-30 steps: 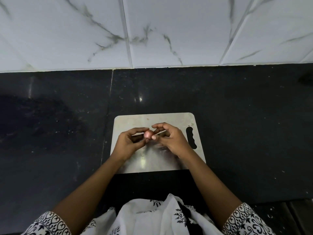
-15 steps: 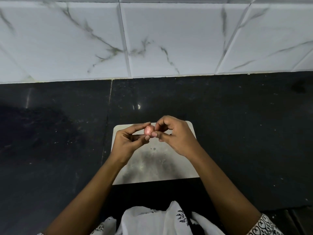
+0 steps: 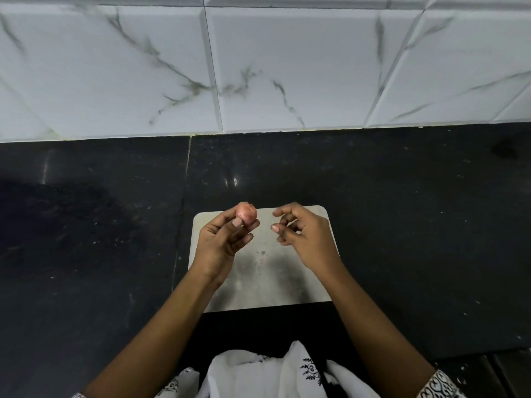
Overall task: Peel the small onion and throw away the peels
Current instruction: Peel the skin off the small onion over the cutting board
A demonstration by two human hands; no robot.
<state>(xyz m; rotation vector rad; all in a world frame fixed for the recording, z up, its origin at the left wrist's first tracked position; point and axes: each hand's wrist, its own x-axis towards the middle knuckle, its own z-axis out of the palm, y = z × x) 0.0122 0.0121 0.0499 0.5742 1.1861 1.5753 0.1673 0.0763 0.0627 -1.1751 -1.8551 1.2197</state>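
A small pinkish onion (image 3: 246, 213) is pinched between the thumb and fingertips of my left hand (image 3: 222, 241), held above the far left corner of a steel cutting board (image 3: 264, 280). My right hand (image 3: 304, 237) hovers a short way to the right of the onion, apart from it, its fingers loosely curled. Whether a bit of peel is between those fingertips is too small to tell. No loose peels show on the board.
The board lies on a dark stone counter (image 3: 402, 225) that runs to a white marble-tiled wall (image 3: 287, 67) behind. A seam (image 3: 184, 202) in the counter runs just left of the board. White patterned clothing (image 3: 258, 374) fills the bottom edge.
My hands have come apart: the right hand let go of the onion and moved right, while the left hand kept it and lifted it slightly. The camera tilted up a little.
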